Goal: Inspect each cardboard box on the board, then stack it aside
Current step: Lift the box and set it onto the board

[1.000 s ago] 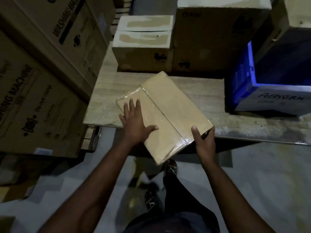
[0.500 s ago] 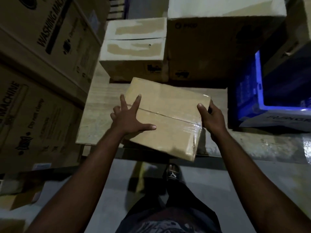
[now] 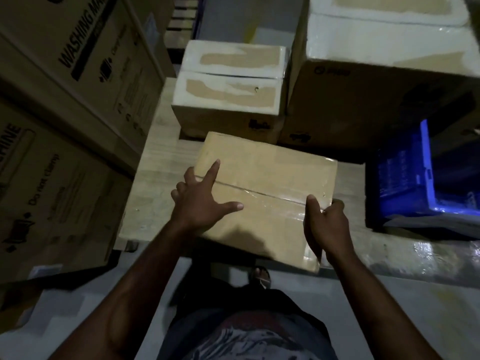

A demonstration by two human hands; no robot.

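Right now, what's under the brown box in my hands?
The wooden board lies under most of the brown box; its near corner overhangs the floor and a sandalled foot. The board directly beneath is covered.

Dim light all round, and it's a tightly packed storeroom. Up the left side stand tall brown cartons (image 3: pixel 85 74), one upon another, with "WASHING MACHINE" printed in black (the lower carton (image 3: pixel 52 193) also reads "Do not clamp"). Over on the right sits a blue plastic crate (image 3: pixel 405 183), the strongest colour in sight. At the far top, wooden slats (image 3: pixel 181 24) peek out between the stacks. Down below lies a smooth grey floor (image 3: pixel 405 315), pale and faintly shiny.
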